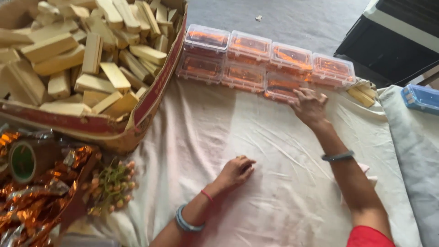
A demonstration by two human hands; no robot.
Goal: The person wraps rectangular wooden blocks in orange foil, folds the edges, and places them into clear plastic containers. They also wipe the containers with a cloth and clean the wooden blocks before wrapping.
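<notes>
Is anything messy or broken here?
Yes, a little. The big cardboard box full of pale wooden blocks has a torn, bent front corner. Crumpled orange foil wrappers lie heaped at the left. The clear plastic boxes sit in tidy rows, where the right hand touches one. The left hand rests on the white cloth.

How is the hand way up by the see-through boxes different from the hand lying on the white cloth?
The right hand stretches far forward, fingers spread, touching a clear plastic box with orange contents. The left hand stays near, fingers curled, resting on the wrinkled white cloth and touching no box. The right wrist wears one dark bangle; the left wears a red thread and blue bangles. Both are bare and hold nothing.
</notes>
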